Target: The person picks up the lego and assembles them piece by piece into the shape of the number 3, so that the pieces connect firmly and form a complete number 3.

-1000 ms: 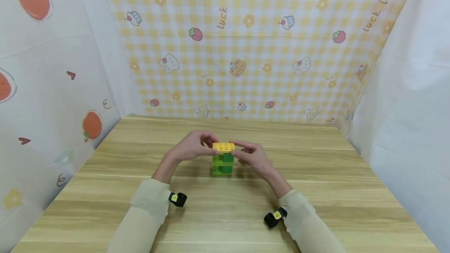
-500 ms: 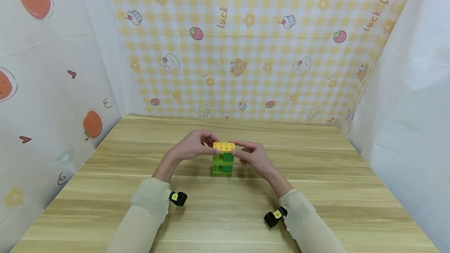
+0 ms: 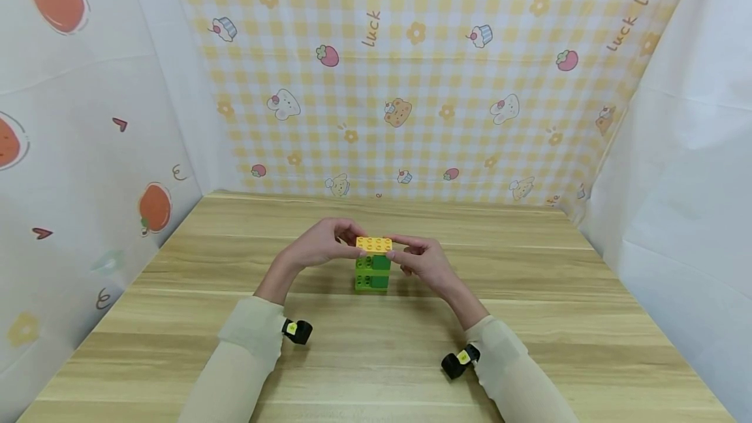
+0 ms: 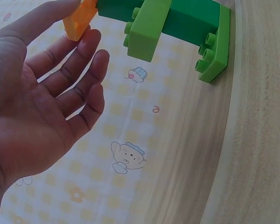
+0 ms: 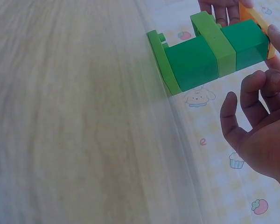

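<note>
A small tower of green bricks (image 3: 373,271) stands on the wooden table (image 3: 376,358), capped by an orange brick (image 3: 374,244). My left hand (image 3: 357,249) pinches the orange brick's left end between thumb and fingers. My right hand (image 3: 392,247) pinches its right end, with the index finger along the far edge. The left wrist view shows the orange brick (image 4: 76,24) held between thumb and fingertips, beside the green tower (image 4: 186,21). In the right wrist view my thumb (image 5: 278,38) rests on the orange brick (image 5: 265,21) at the end of the green tower (image 5: 207,53).
Patterned cloth walls (image 3: 411,83) close in the table at the back and on both sides. A small black camera sits on each wrist (image 3: 297,331) (image 3: 457,364). Bare wood surrounds the tower.
</note>
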`<state>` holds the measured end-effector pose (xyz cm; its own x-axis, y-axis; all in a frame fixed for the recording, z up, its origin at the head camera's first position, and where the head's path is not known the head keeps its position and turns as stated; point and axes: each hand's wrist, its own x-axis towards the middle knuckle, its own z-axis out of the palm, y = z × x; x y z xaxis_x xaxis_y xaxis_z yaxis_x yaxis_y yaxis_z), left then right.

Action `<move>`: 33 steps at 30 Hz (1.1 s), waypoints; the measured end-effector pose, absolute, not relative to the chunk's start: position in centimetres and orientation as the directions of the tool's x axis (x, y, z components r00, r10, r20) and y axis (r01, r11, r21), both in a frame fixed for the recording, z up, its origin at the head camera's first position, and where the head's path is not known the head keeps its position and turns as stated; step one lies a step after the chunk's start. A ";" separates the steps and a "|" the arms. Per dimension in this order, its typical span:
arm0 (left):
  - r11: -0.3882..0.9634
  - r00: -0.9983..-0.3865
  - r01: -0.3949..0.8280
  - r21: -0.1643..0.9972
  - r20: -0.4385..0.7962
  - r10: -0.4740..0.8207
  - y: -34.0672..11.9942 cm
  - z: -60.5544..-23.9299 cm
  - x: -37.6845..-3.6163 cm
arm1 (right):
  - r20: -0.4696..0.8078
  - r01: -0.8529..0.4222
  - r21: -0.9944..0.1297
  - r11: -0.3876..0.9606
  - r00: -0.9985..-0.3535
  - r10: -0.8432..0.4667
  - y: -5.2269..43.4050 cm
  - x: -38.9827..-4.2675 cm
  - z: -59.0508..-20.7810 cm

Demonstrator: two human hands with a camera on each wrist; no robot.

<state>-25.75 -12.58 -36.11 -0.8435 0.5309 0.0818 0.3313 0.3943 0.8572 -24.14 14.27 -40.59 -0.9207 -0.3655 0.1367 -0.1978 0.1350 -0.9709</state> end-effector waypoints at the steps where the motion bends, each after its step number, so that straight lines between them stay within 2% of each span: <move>1: 0.393 -0.843 0.332 0.858 0.082 0.532 -12.6 -36.2 -25.8 | 0.136 -0.197 -0.971 0.134 -0.921 -0.365 14.3 -24.2 -40.6; 33: 0.359 -0.828 0.293 0.886 0.047 0.559 -12.7 -36.9 -26.2 | 0.128 -0.200 -0.963 0.181 -0.928 -0.349 14.4 -24.3 -40.6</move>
<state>-26.23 -12.72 -36.88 -0.8281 0.5586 0.0471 0.2928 0.3593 0.8861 -24.28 14.39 -40.65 -0.9284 -0.3490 0.1276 -0.2002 0.1807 -0.9629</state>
